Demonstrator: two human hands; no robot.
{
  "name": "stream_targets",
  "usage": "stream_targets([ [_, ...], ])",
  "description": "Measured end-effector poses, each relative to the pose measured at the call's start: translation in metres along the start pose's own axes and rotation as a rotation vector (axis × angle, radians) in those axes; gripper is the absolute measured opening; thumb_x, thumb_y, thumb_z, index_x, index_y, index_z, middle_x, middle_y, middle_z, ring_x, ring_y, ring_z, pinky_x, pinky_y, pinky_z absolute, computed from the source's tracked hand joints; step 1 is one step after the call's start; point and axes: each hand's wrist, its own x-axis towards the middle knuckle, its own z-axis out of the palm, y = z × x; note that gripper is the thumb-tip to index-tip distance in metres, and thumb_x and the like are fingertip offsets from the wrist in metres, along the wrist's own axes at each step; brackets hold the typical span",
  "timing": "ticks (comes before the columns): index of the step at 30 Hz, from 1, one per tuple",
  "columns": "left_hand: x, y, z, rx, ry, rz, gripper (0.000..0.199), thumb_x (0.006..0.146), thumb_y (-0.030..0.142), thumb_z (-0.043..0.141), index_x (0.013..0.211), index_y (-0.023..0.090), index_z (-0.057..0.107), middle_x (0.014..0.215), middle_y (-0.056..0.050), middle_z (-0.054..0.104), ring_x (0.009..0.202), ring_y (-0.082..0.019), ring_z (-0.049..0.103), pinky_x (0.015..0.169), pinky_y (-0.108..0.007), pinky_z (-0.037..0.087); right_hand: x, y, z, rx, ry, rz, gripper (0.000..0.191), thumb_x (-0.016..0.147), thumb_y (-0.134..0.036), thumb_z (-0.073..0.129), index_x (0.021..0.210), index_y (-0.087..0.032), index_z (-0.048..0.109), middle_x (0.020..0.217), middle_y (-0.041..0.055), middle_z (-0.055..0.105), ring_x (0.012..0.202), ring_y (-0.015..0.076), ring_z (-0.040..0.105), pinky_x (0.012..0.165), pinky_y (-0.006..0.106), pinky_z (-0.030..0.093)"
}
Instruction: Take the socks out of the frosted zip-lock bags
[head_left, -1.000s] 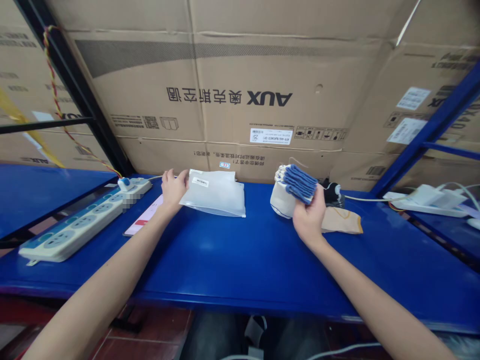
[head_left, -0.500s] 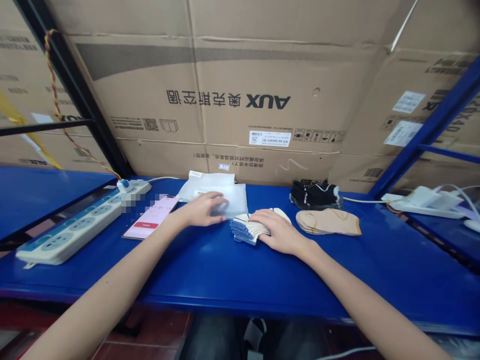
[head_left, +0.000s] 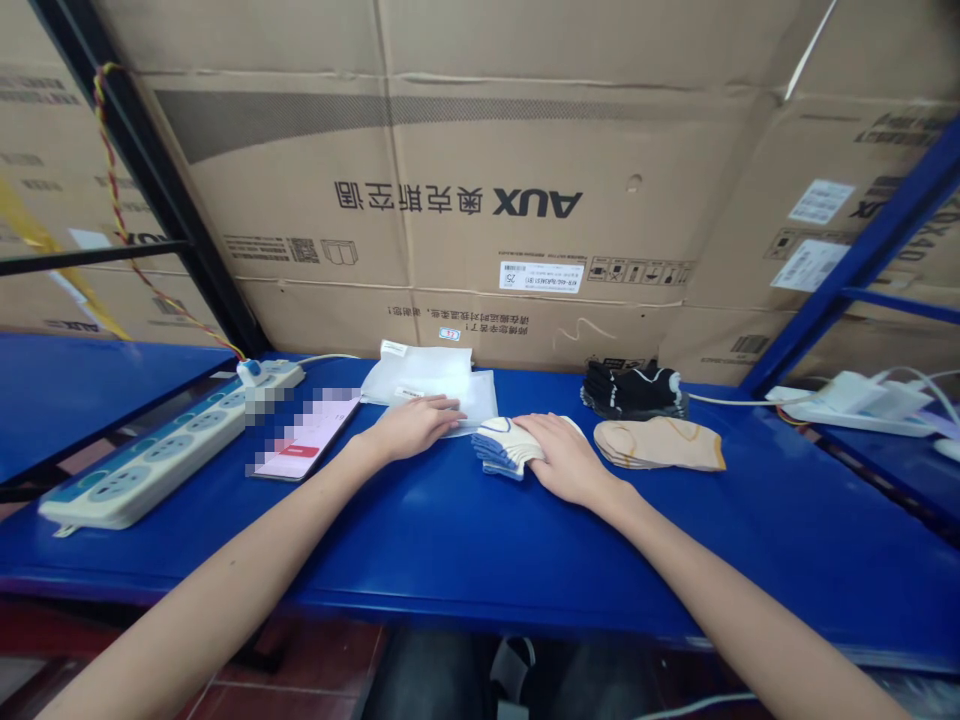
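Observation:
My left hand (head_left: 420,427) rests at the near edge of two flat translucent plastic bags (head_left: 480,393), its fingers stretched out over the front one. To its right is a stack of white socks with blue edges (head_left: 499,447). My right hand (head_left: 568,458) lies across the stack's right part, fingers over the top and thumb at the near side; part of the stack is hidden under it. Beyond that hand are a beige sock stack (head_left: 660,443) with yellow trim and a bundle of black socks (head_left: 634,388) with white trim.
A phone (head_left: 311,435) and a long white power strip (head_left: 172,445) lie on the left of the blue table (head_left: 420,560). Another power strip (head_left: 855,410) with plugs sits at the right. Large cardboard boxes (head_left: 465,130) stand behind, between a black post and a blue post.
My left hand has drawn its spread fingers together and lowered them onto the front bag's near edge. The white and blue socks have shifted slightly right and away under my right hand.

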Motion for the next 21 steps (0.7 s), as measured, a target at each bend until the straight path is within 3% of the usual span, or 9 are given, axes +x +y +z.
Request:
stream_targets([
  [3, 0.001, 0.002, -0.007, 0.022, 0.119, -0.145, 0.033, 0.098, 0.031, 0.037, 0.099, 0.020, 0.068, 0.099, -0.010, 0.073, 0.094, -0.025, 0.069, 0.084, -0.036, 0.051, 0.000, 0.002, 0.002, 0.016, 0.066, 0.052, 0.054, 0.078, -0.010, 0.049, 0.132, -0.014, 0.052, 0.135, 0.0133, 0.058, 0.126, 0.0274, 0.052, 0.110, 0.050, 0.034],
  [5, 0.002, 0.001, -0.013, 0.068, 0.235, -0.293, 0.033, 0.098, 0.028, 0.035, 0.099, 0.018, 0.067, 0.093, -0.012, 0.073, 0.088, -0.027, 0.070, 0.079, -0.036, 0.052, 0.001, 0.003, 0.002, 0.016, 0.095, 0.065, 0.054, 0.079, -0.011, 0.048, 0.133, -0.014, 0.052, 0.135, 0.0137, 0.058, 0.124, 0.0280, 0.053, 0.107, 0.049, 0.037],
  [9, 0.001, -0.009, -0.024, 0.082, 0.622, -0.459, 0.036, 0.098, 0.027, 0.031, 0.112, 0.014, 0.063, 0.109, -0.015, 0.069, 0.099, -0.027, 0.067, 0.086, -0.037, 0.051, 0.000, 0.002, 0.003, 0.002, 0.058, 0.051, 0.051, 0.081, -0.013, 0.048, 0.132, -0.013, 0.053, 0.135, 0.0141, 0.058, 0.124, 0.0286, 0.053, 0.106, 0.049, 0.038],
  [11, 0.000, -0.015, -0.029, 0.066, 0.834, -0.458, 0.038, 0.099, 0.028, 0.030, 0.114, 0.013, 0.062, 0.116, -0.015, 0.067, 0.107, -0.025, 0.063, 0.094, -0.036, 0.048, 0.000, 0.000, 0.004, -0.006, 0.030, 0.042, 0.051, 0.081, -0.013, 0.048, 0.132, -0.013, 0.053, 0.135, 0.0134, 0.058, 0.125, 0.0278, 0.052, 0.110, 0.049, 0.034],
  [13, -0.001, -0.021, -0.031, 0.075, 0.967, -0.422, 0.038, 0.100, 0.029, 0.031, 0.115, 0.013, 0.062, 0.120, -0.014, 0.064, 0.113, -0.024, 0.059, 0.099, -0.037, 0.045, 0.000, 0.000, 0.004, -0.012, 0.014, 0.041, 0.051, 0.081, -0.013, 0.049, 0.132, -0.013, 0.052, 0.135, 0.0125, 0.058, 0.126, 0.0269, 0.051, 0.111, 0.048, 0.032],
  [16, -0.001, -0.030, -0.029, 0.152, 0.946, -0.361, 0.033, 0.100, 0.028, 0.036, 0.117, 0.019, 0.064, 0.125, -0.013, 0.061, 0.117, -0.024, 0.054, 0.100, -0.040, 0.042, 0.000, -0.001, 0.004, -0.020, 0.000, 0.051, 0.051, 0.081, -0.013, 0.049, 0.133, -0.013, 0.052, 0.137, 0.0118, 0.057, 0.127, 0.0265, 0.050, 0.112, 0.047, 0.031],
  [21, 0.004, -0.038, -0.014, 0.315, 0.520, -0.378, 0.029, 0.098, 0.026, 0.044, 0.118, 0.026, 0.066, 0.120, -0.011, 0.065, 0.108, -0.029, 0.057, 0.091, -0.046, 0.041, 0.001, -0.002, 0.002, -0.034, -0.024, 0.040, 0.049, 0.083, -0.015, 0.050, 0.131, -0.014, 0.054, 0.135, 0.0114, 0.058, 0.125, 0.0263, 0.051, 0.110, 0.046, 0.032],
])
